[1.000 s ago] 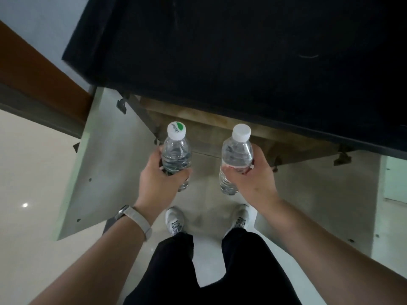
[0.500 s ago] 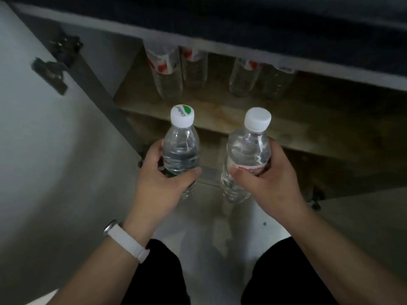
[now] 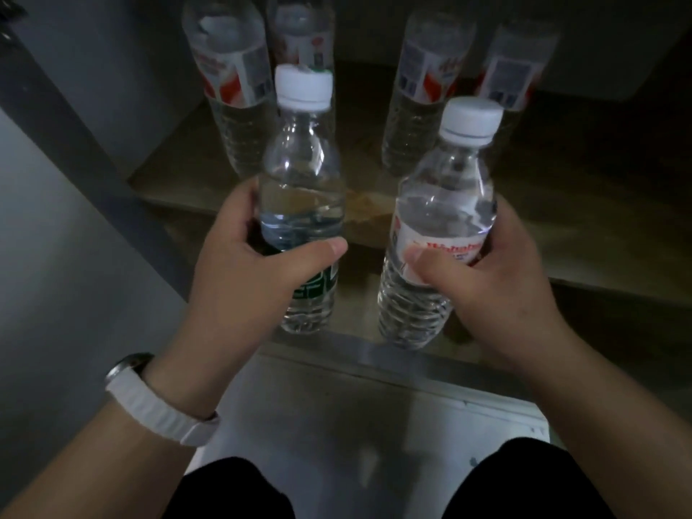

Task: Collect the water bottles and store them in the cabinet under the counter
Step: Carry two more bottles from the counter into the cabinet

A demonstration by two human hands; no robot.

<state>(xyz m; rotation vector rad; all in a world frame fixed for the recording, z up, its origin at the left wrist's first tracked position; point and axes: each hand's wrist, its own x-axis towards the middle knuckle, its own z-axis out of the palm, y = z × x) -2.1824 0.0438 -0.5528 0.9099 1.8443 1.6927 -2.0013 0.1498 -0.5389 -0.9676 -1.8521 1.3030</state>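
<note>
Left hand [image 3: 243, 267]: fingers and thumb wrapped round green-label water bottle [image 3: 301, 204], upright
Right hand [image 3: 498, 279]: grips red-label water bottle [image 3: 438, 226], tilted slightly
Wooden cabinet shelf [image 3: 561, 204]: 4 stored bottles [image 3: 232, 88] standing behind both held ones
Left wrist: white watch [image 3: 157, 402]

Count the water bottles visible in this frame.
6. One bottle in the left hand, another in the right hand. Four stand on the shelf behind: far left, centre-left, centre-right, far right. More may be hidden deeper inside.
</note>
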